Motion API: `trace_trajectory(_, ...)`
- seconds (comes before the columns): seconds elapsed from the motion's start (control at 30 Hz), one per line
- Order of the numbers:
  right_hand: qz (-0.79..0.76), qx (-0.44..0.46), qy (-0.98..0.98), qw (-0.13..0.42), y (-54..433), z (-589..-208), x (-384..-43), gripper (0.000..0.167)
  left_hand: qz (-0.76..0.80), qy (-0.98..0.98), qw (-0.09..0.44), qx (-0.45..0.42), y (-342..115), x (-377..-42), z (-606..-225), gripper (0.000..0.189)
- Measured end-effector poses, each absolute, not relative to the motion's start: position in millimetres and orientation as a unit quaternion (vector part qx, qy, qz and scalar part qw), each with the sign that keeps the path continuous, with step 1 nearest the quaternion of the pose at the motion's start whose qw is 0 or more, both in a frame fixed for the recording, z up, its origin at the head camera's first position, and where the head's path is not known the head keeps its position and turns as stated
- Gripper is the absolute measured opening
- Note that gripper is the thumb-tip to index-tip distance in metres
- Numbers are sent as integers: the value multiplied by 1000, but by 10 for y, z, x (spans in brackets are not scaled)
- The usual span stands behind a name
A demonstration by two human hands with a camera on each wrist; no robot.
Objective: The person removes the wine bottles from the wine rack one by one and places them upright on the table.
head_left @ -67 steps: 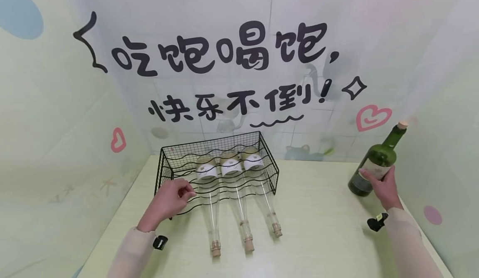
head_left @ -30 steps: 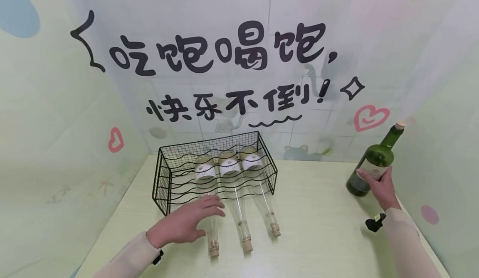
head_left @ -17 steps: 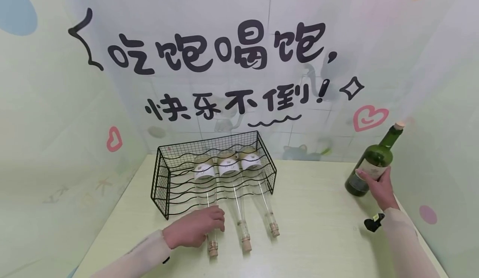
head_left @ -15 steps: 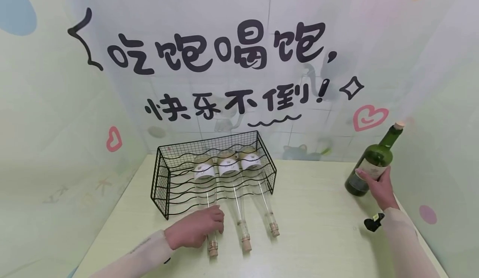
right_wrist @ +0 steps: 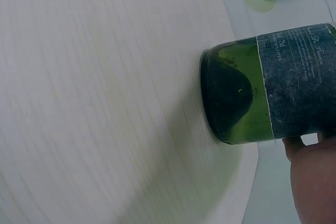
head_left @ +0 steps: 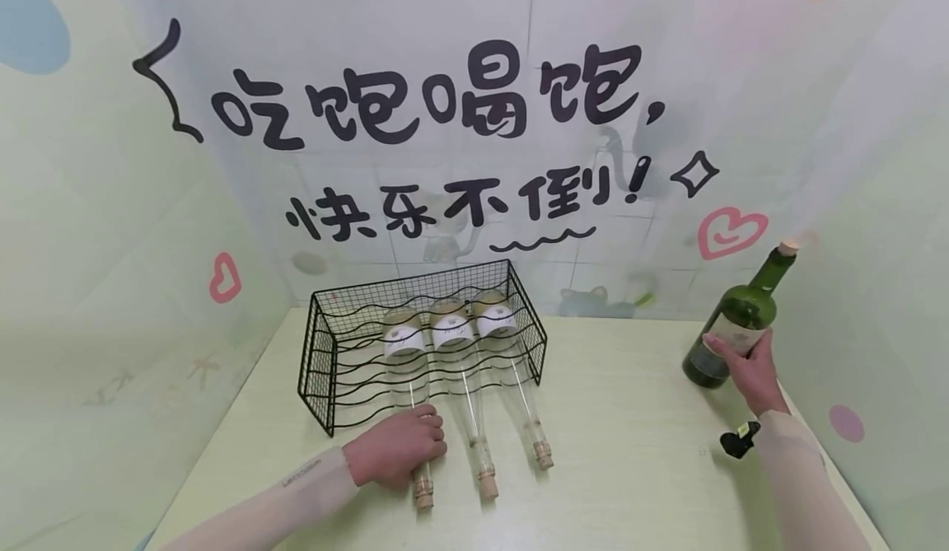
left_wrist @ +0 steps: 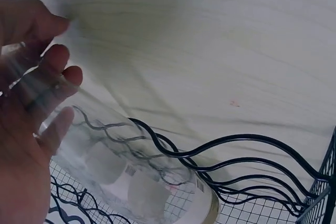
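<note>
My left hand (head_left: 396, 448) grips the neck of the leftmost clear glass bottle (head_left: 404, 347), just above its cork. Its fingers curl round the glass in the left wrist view, where the bottle body (left_wrist: 118, 148) runs down into the wire rack. That bottle lies in the black wire rack (head_left: 320, 361) beside two more clear bottles, a middle one (head_left: 454, 335) and a right one (head_left: 498, 327), necks toward me. At the right, my right hand (head_left: 752, 374) holds a corked green wine bottle (head_left: 750, 308) round its label. Its base (right_wrist: 231, 90) appears to rest on the table.
The pale wooden table (head_left: 615, 436) stretches between the rack and the green bottle. A printed backdrop (head_left: 474, 7) with large black characters rises behind the table and along both sides. The rack's wavy wires (head_left: 359, 399) continue left of the bottles.
My left hand has moved from the rack's front left side down and right to the leftmost bottle's neck, and its fingers have curled round it. The right hand and green bottle stay put.
</note>
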State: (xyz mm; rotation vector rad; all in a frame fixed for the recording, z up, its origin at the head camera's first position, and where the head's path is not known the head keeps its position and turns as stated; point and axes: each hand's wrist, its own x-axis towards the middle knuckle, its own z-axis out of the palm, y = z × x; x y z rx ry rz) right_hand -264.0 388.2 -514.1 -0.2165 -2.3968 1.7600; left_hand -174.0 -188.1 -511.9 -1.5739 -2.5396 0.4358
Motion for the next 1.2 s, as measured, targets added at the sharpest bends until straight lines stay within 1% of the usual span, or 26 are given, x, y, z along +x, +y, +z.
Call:
trace_trajectory(0.17,588,-70,-801,84,3880,-5152,-2640,74,134,-840,41,-525,-1861,-1760,-5119,25)
trace_trajectory(0.5,586,-61,-804,82,3897,-5152,-2658,77,146,-833,28,-533,-1768,-1722,-5118,24)
trace_trajectory(0.67,585,-62,-805,80,3913,-5161,-2672,74,135,-822,37,-552,-1738,-1685,-5121,26)
trace_trajectory(0.83,584,-64,-804,85,3922,-5170,-2670,75,124,-810,57,-570,-1707,-1647,-5112,27)
trace_trajectory(1.2,590,-62,-801,82,3925,-5195,-2672,73,150,-794,67,-586,-1602,-1494,-5030,25)
